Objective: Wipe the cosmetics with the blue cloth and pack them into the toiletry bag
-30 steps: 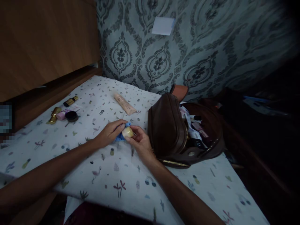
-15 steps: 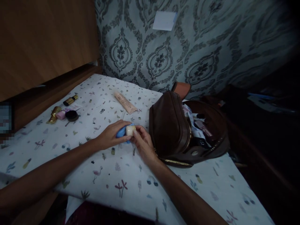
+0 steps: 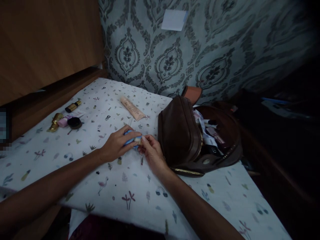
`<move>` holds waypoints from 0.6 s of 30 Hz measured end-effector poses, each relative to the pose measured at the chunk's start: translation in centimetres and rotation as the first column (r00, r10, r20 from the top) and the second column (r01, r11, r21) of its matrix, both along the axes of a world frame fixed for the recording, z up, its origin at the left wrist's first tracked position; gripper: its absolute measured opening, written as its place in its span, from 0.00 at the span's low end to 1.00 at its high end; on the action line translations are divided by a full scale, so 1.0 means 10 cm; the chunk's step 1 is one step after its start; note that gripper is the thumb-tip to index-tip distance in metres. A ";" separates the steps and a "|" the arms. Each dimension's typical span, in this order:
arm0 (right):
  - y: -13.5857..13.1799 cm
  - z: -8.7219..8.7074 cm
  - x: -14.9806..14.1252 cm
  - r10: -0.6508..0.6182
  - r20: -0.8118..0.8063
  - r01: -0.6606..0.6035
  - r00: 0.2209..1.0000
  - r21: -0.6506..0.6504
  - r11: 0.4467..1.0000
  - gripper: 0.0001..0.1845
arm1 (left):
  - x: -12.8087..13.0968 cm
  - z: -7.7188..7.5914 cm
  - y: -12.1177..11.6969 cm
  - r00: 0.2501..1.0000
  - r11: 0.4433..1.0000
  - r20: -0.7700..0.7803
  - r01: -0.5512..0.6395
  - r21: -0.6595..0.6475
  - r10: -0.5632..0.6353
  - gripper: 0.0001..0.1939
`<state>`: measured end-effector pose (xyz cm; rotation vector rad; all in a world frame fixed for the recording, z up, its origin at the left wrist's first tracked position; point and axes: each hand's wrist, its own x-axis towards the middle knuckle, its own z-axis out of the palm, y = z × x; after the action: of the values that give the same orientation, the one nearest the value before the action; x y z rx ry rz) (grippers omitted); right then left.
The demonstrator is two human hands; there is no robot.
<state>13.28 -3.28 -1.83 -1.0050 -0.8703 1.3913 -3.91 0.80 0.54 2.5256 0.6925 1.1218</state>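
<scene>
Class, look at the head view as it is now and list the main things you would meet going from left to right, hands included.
Gold item → dark round container → left hand → blue cloth-like item → right hand → brown bag.

The left hand (image 3: 113, 145) and right hand (image 3: 153, 153) are showing bare, with slender fingers (image 3: 128, 136) and bare forearms (image 3: 195, 203), while deep magenta clothing (image 3: 88, 228) is peeking out at the bottom edge, left of centre, its cut fading into shadow.
</scene>
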 end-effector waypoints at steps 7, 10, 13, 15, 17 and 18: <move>-0.01 0.06 -0.01 -0.009 -0.116 0.003 0.993 -0.050 0.999 0.27 | -0.04 -0.02 0.02 1.000 0.991 0.018 -0.004 0.136 0.001 0.14; 0.00 0.06 -0.01 -0.032 -0.145 0.024 0.989 -0.057 0.998 0.27 | -0.04 -0.01 0.01 0.999 0.995 0.033 0.018 0.103 -0.021 0.13; 0.00 0.06 -0.01 -0.030 -0.164 0.022 0.986 -0.050 0.999 0.26 | -0.04 0.00 0.01 1.000 0.999 0.029 -0.010 0.043 0.009 0.12; -0.02 0.07 -0.01 -0.012 -0.155 0.007 0.988 -0.034 0.999 0.26 | -0.04 -0.01 0.02 0.999 0.999 0.011 -0.045 -0.017 0.045 0.14; -0.03 0.07 -0.01 0.013 -0.113 -0.014 0.993 -0.006 1.000 0.25 | -0.05 -0.03 0.04 0.998 0.994 -0.013 -0.066 -0.090 0.065 0.18; -0.03 0.06 -0.01 0.022 -0.084 -0.022 0.996 0.009 1.000 0.24 | -0.05 -0.04 0.06 0.998 0.990 -0.020 -0.060 -0.125 0.058 0.20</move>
<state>13.16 -3.60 -1.20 -0.9266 -0.8259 1.4375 -4.40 1.35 0.14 2.4260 0.8197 1.0438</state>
